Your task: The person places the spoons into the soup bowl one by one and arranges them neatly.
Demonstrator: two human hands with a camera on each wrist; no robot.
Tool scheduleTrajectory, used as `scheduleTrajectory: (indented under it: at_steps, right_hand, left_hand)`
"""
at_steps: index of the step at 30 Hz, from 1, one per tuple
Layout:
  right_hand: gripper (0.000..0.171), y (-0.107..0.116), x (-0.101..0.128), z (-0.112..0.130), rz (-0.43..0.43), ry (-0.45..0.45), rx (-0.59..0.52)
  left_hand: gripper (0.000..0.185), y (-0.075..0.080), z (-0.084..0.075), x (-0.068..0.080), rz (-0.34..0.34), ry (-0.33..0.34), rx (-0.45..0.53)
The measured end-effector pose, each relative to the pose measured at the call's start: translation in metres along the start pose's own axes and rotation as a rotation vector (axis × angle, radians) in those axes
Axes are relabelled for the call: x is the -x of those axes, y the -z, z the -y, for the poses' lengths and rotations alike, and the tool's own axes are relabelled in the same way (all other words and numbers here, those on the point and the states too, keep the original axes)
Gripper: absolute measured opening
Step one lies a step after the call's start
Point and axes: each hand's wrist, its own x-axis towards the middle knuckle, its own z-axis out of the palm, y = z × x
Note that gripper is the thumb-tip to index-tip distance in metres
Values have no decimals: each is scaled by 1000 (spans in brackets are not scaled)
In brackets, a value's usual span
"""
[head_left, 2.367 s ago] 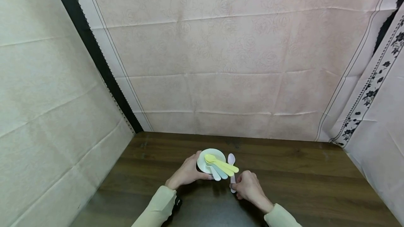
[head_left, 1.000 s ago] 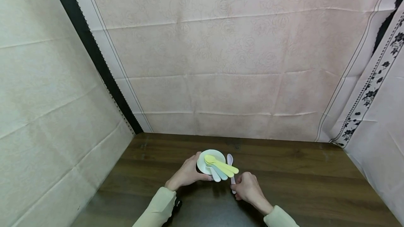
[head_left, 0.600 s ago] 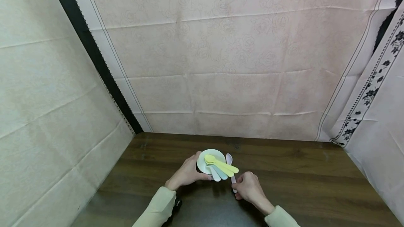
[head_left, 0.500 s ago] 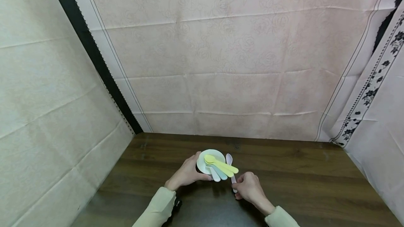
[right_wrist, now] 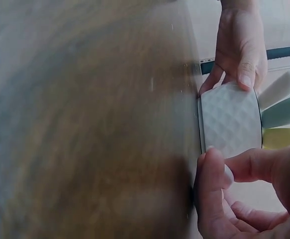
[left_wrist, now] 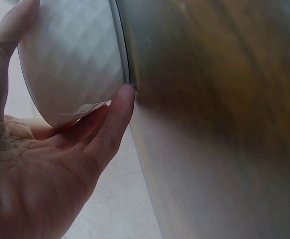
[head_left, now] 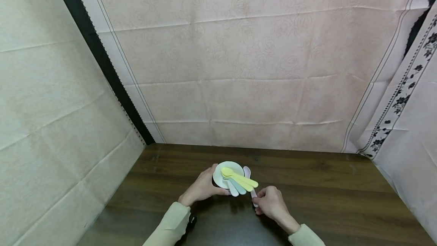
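Left grip [head_left: 201, 189] cups my white bowl [head_left: 228, 169] to steady it; right grip [head_left: 269, 203] pinches the pink spoon [head_left: 247, 172] handle, just beside the bowl's spoon fan on the worktop [head_left: 324, 196].

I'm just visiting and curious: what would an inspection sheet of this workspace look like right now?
Surface: dark wooden table, bare around the hands.
Job's things: white bowl with a quilted outer wall; yellow spoons and pale blue spoons fanned across its rim; pink spoon beside the bowl on the right.
Clutter: nothing seen.
Hands: left hand holds the bowl's side, thumb and fingers around its wall; right hand pinches the pink spoon's handle.
Cables: nothing seen; a small dark object shows at the left wrist, too small to identify.
Surroundings: pinkish floral cloth hangs behind, cream cloth on the left, black-flowered border on the right.
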Motion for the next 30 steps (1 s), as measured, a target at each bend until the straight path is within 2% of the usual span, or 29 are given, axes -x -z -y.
scheduleTrajectory:
  at_steps: [8,30]
  right_hand:
    - [6,4,-2,-2,-8,-9,-61]
    - [5,15,-3,-1,-50,3,-111]
  left_hand:
    - [93,1,-1,-1,-4,10,-12]
    - [93,0,0,-1,-1,5,-17]
